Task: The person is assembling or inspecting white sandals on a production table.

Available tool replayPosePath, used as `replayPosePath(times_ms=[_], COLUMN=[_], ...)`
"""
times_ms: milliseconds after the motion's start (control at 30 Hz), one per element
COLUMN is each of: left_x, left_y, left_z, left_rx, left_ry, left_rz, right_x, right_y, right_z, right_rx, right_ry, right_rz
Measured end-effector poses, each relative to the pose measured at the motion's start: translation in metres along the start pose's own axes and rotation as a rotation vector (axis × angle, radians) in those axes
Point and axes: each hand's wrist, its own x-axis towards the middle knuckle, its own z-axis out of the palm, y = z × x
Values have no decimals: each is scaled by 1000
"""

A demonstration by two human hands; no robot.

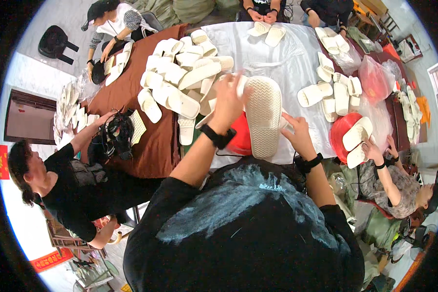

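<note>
My left hand (228, 100) and right hand (297, 130) hold one white slipper (264, 116) between them, sole up, so its zigzag tread faces me. The left grip is closed around the toe end and far edge of the slipper. The right grip pinches the near-right edge, its fingers curled against the sole's side. The slipper hangs above the surface (277, 63), over a red bucket (239, 136) that sits directly beneath both grips.

Progress, judged from the layout: only this slipper is in hand. Beyond the left grip lies a large loose heap of white slippers (180, 73), unsorted and overlapping on a brown cloth (151, 141). Beyond and to the right of the right grip, further slippers lie in pairs (333, 95) on a white sheet. A considerable quantity therefore appears unprocessed, while the paired ones appear finished.

To the right of the right grip, a co-worker's hand (372, 151) rests near a second red bucket (343, 129) carrying two slippers. To the left, another person handles a dark tangle of cords (117, 134).

Hidden or unclear: the slipper's strap side faces away. Most of the first bucket is covered by the slipper and my left forearm. My left fingertips are motion-blurred. Far-end workers are cropped by the frame rim.
</note>
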Motion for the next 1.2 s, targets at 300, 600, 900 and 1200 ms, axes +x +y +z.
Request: replayPosePath(times_ms=[300, 600, 900, 1200], left_x=[-22, -63, -88, -63], left_y=[35, -52, -52, -109], left_z=[-10, -32, -39, -9], left_rx=[-69, -931, -838, -660], left_ry=[21, 85, 136, 127], left_rz=[-202, -726, -869, -637], right_x=[15, 44, 58, 25], right_y=[-69, -62, 40, 40], right_z=[-3, 26, 30, 17], right_rx=[374, 121, 147, 752], right_ry=[-187, -56, -49, -218], right_rz=[-406, -612, 42, 207])
